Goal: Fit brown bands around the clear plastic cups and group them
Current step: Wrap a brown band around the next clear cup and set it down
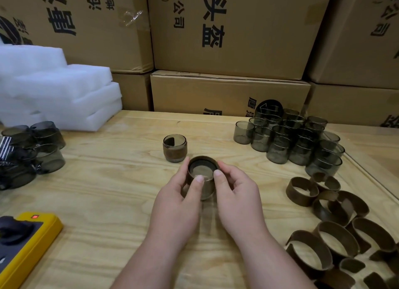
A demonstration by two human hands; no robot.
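Two bare forearms reaching up from the bottom edge over a wooden table (108,181). Left hand (179,200) and right hand (235,193) curled around one smoky clear cup (203,176) at the table's centre, one hand on each side. Thumbs pressed on the near part of the rim, fingers wrapped round the far sides. A brown band (191,179) around the cup's upper part, under the fingertips. Just beyond the hands, apart from them, a banded cup (174,148) standing upright. Far right, a cluster of bare cups (289,137); nearer on the right, loose bands (323,230) in a heap. Left edge: more cups (43,146), white foam (60,90), a yellow device (28,243). Cardboard boxes (233,29) stacked behind.
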